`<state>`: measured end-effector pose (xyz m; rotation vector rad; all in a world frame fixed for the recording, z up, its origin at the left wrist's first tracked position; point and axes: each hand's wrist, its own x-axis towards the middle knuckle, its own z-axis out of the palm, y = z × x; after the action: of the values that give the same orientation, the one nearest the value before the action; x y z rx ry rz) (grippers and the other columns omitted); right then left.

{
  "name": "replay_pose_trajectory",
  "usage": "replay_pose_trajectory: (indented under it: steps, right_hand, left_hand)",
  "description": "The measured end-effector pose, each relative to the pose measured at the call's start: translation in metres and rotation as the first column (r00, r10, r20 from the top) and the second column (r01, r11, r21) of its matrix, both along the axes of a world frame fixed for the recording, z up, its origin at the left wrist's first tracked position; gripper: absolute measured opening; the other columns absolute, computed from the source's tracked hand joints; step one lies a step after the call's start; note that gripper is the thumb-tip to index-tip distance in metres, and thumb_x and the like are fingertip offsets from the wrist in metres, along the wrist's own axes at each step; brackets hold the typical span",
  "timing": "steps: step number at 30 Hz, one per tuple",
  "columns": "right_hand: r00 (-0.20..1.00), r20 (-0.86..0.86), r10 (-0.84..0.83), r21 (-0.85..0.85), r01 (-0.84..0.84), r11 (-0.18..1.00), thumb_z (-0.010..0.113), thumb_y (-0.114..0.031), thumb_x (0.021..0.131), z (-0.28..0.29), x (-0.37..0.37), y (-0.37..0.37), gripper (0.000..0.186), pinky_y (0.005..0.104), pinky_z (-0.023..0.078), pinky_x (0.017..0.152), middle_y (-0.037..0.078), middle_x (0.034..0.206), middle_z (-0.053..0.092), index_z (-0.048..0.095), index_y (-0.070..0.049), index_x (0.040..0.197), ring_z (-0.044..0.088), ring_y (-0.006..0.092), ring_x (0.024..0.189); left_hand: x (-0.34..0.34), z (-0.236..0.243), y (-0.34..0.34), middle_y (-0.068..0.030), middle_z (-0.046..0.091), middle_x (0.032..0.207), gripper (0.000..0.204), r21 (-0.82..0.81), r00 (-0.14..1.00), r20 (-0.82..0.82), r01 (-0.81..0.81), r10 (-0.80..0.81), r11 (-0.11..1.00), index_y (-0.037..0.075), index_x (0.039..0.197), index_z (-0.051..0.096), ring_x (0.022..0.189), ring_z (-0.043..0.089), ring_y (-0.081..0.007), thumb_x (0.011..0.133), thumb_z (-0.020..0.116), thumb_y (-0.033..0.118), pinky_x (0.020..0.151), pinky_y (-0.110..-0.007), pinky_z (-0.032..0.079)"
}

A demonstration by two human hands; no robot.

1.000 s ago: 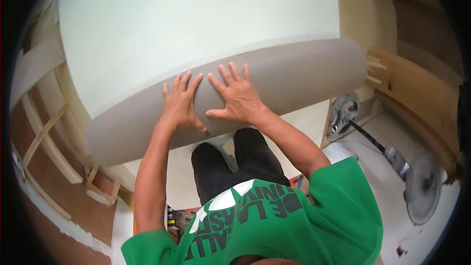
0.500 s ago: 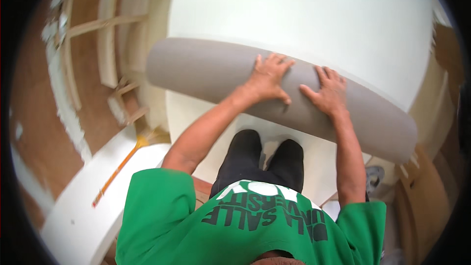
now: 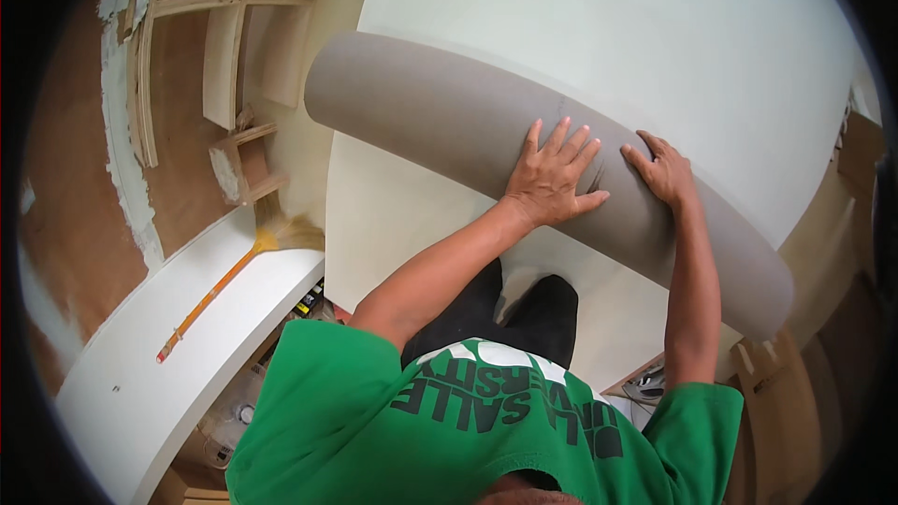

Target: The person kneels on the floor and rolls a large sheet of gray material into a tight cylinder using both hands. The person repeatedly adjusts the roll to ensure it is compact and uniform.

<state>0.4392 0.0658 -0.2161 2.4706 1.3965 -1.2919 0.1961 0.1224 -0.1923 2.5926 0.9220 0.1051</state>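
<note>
A thick grey-brown roll of sheet material [image 3: 421,103] lies slantwise across a large pale board [image 3: 599,19]. Flat on the roll's upper side, near its middle, rests my left hand [image 3: 556,174] with fingers spread. To the right of it, my right hand [image 3: 662,168] lies over the roll, thumb apart and fingers reaching across the far side. Neither hand wraps round the roll. Small creases show in the roll's surface beside my left hand. The underside of the roll is hidden.
On a curved white panel [image 3: 122,393] at the left lies a broom [image 3: 213,295] with an orange handle. Wooden framing [image 3: 220,56] stands against a brown panel [image 3: 65,234] at the far left. Brown cardboard-like pieces [image 3: 776,411] are at the lower right.
The roll appears more slanted, its left end farther up the picture. My left hand has shifted right and down on it, my right hand slightly right and down.
</note>
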Motion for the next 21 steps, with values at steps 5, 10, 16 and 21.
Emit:
replay_pose_trajectory:
  steps: [5,10,16,21]
  right_hand:
    - [0.986,-0.151,-0.07,-0.097,0.055,0.994,0.053,-0.073,0.085,-0.024,0.031,0.016,0.083,0.0415,0.045,0.107,0.018,0.136,0.063,0.062,-0.01,0.138,0.059,0.0353,0.125]
    - [0.935,-0.324,-0.143,-0.271,0.053,0.961,0.049,-0.076,0.086,-0.042,0.047,0.035,0.087,0.0427,0.046,0.105,0.023,0.126,0.068,0.069,-0.003,0.128,0.063,0.0354,0.12]
    - [0.892,-0.443,-0.091,-0.281,-0.041,0.959,0.047,-0.081,0.086,-0.089,0.084,0.064,0.092,0.0437,0.048,0.1,0.024,0.124,0.068,0.07,0.0,0.124,0.065,0.035,0.114]
    - [0.987,-0.146,-0.06,0.034,0.066,0.997,0.065,-0.06,0.088,-0.082,0.09,0.055,0.064,0.0448,0.052,0.091,0.022,0.113,0.07,0.073,0.0,0.11,0.068,0.0355,0.102]
  left_hand:
    - [0.031,-0.004,0.021,-0.0101,0.051,0.147,0.076,-0.077,0.998,-0.058,0.0,-0.004,0.997,0.011,0.141,0.055,0.142,0.041,-0.0338,0.086,0.06,0.065,0.116,-0.062,0.024]
    - [0.051,-0.003,0.042,-0.009,0.054,0.144,0.072,-0.186,0.985,-0.172,-0.013,-0.02,0.982,0.01,0.139,0.056,0.141,0.042,-0.032,0.089,0.057,0.063,0.117,-0.06,0.023]
    - [0.098,-0.008,0.084,-0.0084,0.061,0.136,0.068,-0.265,0.94,-0.335,-0.025,-0.067,0.964,0.009,0.128,0.063,0.134,0.049,-0.0292,0.091,0.051,0.065,0.117,-0.055,0.025]
    - [0.116,-0.009,0.097,-0.0081,0.063,0.136,0.07,-0.349,0.917,-0.385,-0.045,-0.1,0.936,0.009,0.128,0.066,0.133,0.05,-0.0267,0.092,0.048,0.066,0.116,-0.054,0.026]
